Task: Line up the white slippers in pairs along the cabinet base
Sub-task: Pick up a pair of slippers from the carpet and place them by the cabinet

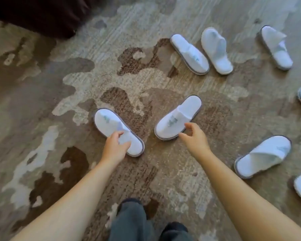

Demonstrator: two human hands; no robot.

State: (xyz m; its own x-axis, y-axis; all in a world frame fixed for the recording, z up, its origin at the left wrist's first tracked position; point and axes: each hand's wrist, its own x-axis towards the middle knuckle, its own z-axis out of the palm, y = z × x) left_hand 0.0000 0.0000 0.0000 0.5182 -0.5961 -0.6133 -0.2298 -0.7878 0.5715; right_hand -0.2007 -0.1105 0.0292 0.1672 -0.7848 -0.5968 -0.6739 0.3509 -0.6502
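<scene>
Two fabric slippers on mottled carpet (146, 75): left hand (114, 146) pinches one (116, 130), right hand (194, 136) spread

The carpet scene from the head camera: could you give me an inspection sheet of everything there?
Surface: patterned brown and beige carpet.
Job's things: eight white slippers scattered, unpaired; two lie side by side, slipper A and slipper B.
Clutter: nothing seen.
Hands: left hand grips the near-left slipper; right hand, fingers spread, at the middle slipper, not yet closed.
Cables: nothing seen.
Surroundings: dark furniture top left; cabinet base not identifiable.
</scene>
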